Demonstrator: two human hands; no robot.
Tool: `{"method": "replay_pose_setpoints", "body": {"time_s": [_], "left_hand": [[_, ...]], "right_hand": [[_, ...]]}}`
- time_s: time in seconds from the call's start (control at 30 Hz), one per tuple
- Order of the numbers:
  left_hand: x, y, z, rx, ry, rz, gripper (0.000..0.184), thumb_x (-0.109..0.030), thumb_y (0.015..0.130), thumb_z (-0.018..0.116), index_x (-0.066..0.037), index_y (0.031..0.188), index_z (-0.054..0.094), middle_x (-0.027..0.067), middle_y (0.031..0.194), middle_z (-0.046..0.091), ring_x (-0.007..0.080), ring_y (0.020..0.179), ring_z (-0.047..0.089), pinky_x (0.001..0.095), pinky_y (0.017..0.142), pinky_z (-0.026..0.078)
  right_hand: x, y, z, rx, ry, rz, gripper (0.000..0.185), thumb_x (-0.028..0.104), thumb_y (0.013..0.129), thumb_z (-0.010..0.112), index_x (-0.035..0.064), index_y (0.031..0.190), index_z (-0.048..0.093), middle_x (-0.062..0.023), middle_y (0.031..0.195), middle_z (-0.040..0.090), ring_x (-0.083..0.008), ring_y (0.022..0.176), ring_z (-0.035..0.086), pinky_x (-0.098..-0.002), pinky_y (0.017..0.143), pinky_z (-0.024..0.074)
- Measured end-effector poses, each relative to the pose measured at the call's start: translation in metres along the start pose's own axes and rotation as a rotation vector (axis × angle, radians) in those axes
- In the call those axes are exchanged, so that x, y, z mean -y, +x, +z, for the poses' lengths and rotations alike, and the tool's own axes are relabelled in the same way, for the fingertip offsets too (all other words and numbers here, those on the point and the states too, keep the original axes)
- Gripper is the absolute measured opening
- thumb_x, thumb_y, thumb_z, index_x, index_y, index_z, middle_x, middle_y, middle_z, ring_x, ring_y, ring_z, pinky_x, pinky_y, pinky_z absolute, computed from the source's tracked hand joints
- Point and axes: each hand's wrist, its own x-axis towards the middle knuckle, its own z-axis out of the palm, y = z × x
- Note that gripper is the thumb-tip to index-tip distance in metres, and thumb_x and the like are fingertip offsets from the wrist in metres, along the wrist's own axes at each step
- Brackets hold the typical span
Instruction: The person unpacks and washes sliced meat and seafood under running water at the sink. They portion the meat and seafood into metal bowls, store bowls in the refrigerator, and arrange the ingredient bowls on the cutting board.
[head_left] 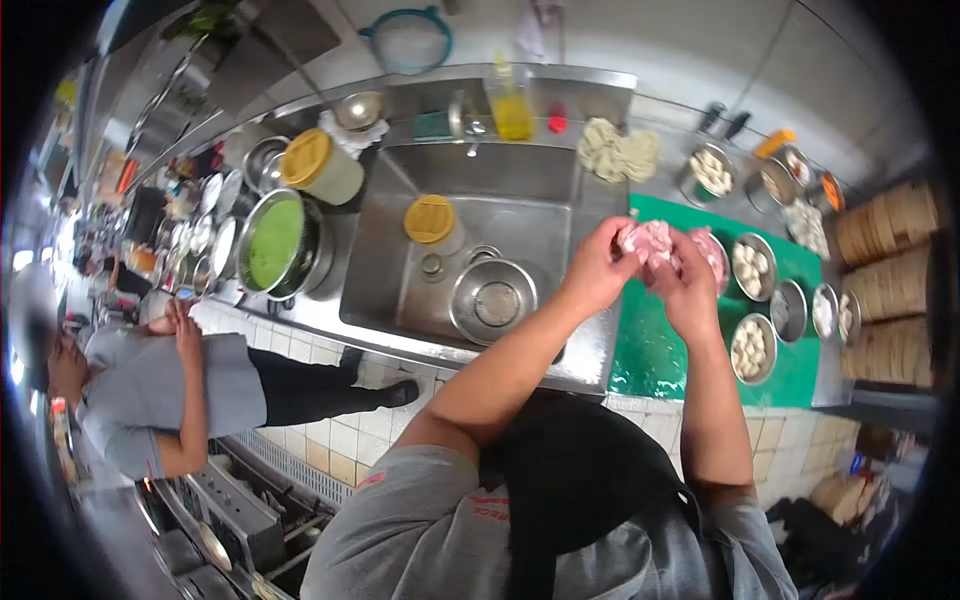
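Currently, the pink meat (pixel 648 238) is pinched between the fingertips of the left grip (pixel 598 265) and the right grip (pixel 690 288), and is suspended above the sink-side edge of the green board (pixel 650 340). Slippage is judged possible: if the meat is moist and pressure is uneven, a piece may be dropped onto the board or, with leftward drift, into the sink (pixel 480 185). More pink meat (pixel 715 258) lies just beyond the right grip, partly hidden by it. Rightward clearance is limited by the bowls of white pieces (pixel 749 345); a bowl could be tipped if it is struck by the right forearm. Farther out, the counter is bounded by stacked bamboo steamers (pixel 885 275). Beside the sink's far corner, a crumpled cloth (pixel 618 150) is placed. On the left, a co-worker (pixel 180 385) is seen, well apart.
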Motion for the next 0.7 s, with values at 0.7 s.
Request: {"method": "replay_pose_setpoints", "body": {"time_s": [0.7], "left_hand": [[0.045, -0.082, -0.187, -0.143, -0.568, -0.199, 0.047, 0.005, 0.083, 0.066, 0.003, 0.127, 0.051, 0.0110, 0.116, 0.064, 0.0178, 0.107, 0.062, 0.0311, 0.095, 0.050]], "right_hand": [[-0.029, -0.015, 0.095, 0.509, 0.224, 0.353, 0.049, 0.013, 0.093, 0.066, 0.0044, 0.138, 0.049, -0.0122, 0.126, 0.061, -0.0155, 0.104, 0.061, -0.0298, 0.085, 0.0510]]}}
